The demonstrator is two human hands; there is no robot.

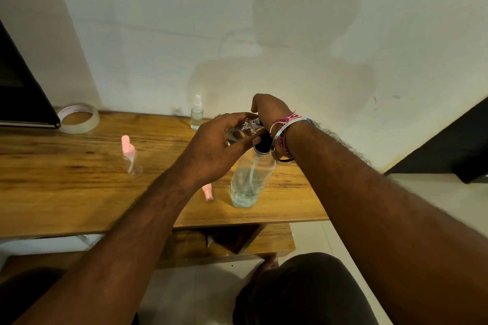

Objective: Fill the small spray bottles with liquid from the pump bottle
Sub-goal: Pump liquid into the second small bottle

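L hand (216, 150) grips small bottle (244, 129) | R hand (266, 111) atop pump bottle (250, 179)

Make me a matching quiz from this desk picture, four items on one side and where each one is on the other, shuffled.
Things:
1. tape roll
2. white-capped spray bottle
3. pink-capped spray bottle
4. loose pink cap

Places:
A. lying on the desk just left of the pump bottle's base
B. standing at the back by the wall
C. far back left corner, beside a dark object
D. standing left of the hands, mid desk

Pairs: 1-C, 2-B, 3-D, 4-A
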